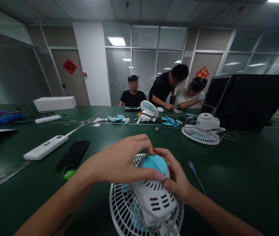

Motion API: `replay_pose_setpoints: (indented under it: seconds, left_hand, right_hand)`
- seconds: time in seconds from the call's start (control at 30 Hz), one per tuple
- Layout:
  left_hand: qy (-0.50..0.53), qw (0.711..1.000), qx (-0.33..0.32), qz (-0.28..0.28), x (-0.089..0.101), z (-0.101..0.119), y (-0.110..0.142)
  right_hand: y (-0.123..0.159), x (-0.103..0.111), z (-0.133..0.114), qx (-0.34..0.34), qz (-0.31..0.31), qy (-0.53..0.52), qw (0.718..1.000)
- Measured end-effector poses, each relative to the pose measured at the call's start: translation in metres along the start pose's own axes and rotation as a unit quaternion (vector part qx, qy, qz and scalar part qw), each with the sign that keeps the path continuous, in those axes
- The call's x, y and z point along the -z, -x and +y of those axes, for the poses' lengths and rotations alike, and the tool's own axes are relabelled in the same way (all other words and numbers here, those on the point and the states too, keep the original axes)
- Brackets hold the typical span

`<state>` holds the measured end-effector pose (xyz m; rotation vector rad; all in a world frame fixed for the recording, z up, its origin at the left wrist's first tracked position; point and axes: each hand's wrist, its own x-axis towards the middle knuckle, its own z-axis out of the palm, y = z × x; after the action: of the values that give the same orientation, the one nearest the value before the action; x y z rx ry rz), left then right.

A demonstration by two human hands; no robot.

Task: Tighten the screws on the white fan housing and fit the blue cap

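Note:
In front of me a white electric fan (155, 198) lies with its round grille on the green table, its motor housing facing up. A light blue round cap (155, 164) sits at the top of the housing. My left hand (127, 160) curls over this cap, thumb along its near edge and fingertips at its far side. On the right, my right hand (176, 173) wraps around the side of the cap and housing, its thumb close to the left thumb. The fan's cord (136, 209) runs loosely over the grille. Whether the cap is fully seated cannot be seen.
A screwdriver (196, 175) lies right of the fan. To the left are a black phone (73, 154) and a white power strip (46, 147). Farther off stand a second fan (207, 127), a third fan (149, 110), blue blades (171, 121), a large black monitor (259, 101) and several people.

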<state>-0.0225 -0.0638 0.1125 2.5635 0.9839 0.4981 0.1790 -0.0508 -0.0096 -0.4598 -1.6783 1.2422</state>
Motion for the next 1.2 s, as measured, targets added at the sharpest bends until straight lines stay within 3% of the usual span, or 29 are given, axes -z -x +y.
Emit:
replay_pose_setpoints:
  seconds: [0.43,0.7,1.0,1.2]
  left_hand:
    - [-0.023,0.999,0.019,-0.015,-0.001,0.007,0.002]
    - [-0.134,0.989,0.060,-0.006,-0.008,0.022,0.004]
    - [-0.031,0.999,-0.006,-0.035,0.003,0.012,0.008]
    - [-0.001,1.000,-0.006,0.025,-0.004,0.008,-0.002]
  right_hand:
    - [0.002,-0.002,0.002,0.009,0.014,-0.011,1.000]
    - [0.004,-0.001,0.003,0.020,0.018,0.004,1.000]
    - [0.002,-0.004,0.001,0.013,0.016,-0.002,1.000]
    - [0.002,-0.005,-0.001,-0.006,0.029,-0.008,1.000]
